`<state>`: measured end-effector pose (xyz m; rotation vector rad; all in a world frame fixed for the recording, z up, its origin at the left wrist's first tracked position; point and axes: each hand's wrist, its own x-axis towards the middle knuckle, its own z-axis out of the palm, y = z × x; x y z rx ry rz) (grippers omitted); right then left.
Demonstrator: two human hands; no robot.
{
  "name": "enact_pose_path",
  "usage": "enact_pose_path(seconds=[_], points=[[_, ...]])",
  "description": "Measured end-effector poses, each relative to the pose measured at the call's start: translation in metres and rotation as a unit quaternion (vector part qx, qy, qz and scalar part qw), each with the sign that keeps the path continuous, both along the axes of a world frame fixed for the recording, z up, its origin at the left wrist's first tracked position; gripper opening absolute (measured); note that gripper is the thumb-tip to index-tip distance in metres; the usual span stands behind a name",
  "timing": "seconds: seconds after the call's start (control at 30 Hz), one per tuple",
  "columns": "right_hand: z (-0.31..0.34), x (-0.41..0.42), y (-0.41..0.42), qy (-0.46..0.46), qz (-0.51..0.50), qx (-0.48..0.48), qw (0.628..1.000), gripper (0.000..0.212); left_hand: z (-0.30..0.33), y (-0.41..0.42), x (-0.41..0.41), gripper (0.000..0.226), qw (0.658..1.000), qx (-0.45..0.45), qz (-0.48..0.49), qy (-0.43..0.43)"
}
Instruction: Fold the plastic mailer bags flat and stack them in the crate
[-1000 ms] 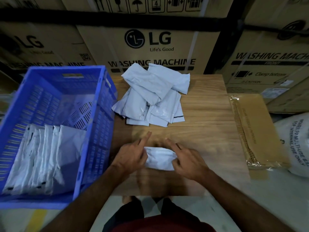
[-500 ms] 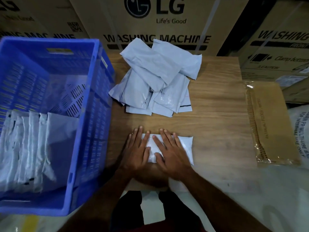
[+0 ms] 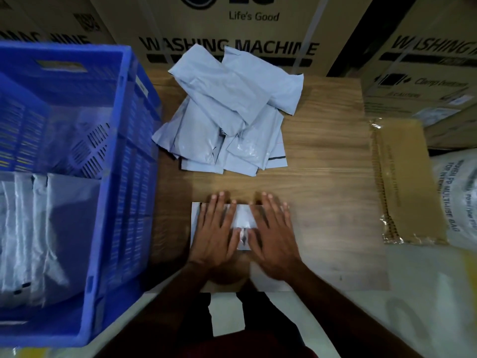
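Observation:
A folded white mailer bag (image 3: 244,219) lies flat on the wooden table (image 3: 330,182) near its front edge. My left hand (image 3: 215,232) presses on its left half with straight, spread fingers. My right hand (image 3: 272,233) presses on its right half the same way. A loose pile of grey-white mailer bags (image 3: 227,112) lies at the back of the table. The blue plastic crate (image 3: 121,182) stands at the left, with several folded mailers (image 3: 38,228) stacked upright in its near part.
Large cardboard washing machine boxes (image 3: 232,27) stand behind the table. A flat brown pack in clear wrap (image 3: 405,182) lies at the table's right edge, a white woven sack (image 3: 459,197) beside it. My legs show below the table's front edge.
My hands first pinched and folded the mailer, then flattened on it. They have now slid apart, left hand leftward and right hand rightward, smoothing the bag. The view has tilted down.

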<state>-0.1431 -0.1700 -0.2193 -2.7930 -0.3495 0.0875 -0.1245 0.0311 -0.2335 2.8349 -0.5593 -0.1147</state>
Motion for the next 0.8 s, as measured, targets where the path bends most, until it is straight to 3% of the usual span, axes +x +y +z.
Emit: enact_pose_path(seconds=[0.43, 0.6, 0.7, 0.8], points=[[-0.014, -0.001, -0.027, 0.037, 0.034, -0.02, 0.999, 0.073, -0.004, -0.006, 0.004, 0.067, 0.999, 0.02, 0.001, 0.028], [-0.004, 0.013, -0.037, 0.026, 0.246, -0.048, 0.968, 0.089, 0.018, 0.008, -0.013, 0.066, 0.999, 0.021, 0.037, -0.012], [0.001, 0.036, -0.025, 0.032, 0.339, -0.057, 0.938, 0.085, 0.032, 0.018, -0.03, 0.066, 0.999, 0.013, 0.049, -0.016], [0.001, 0.051, -0.009, 0.008, 0.364, -0.069, 0.929, 0.072, 0.042, 0.026, -0.037, 0.064, 0.998, 0.01, 0.052, -0.018]])
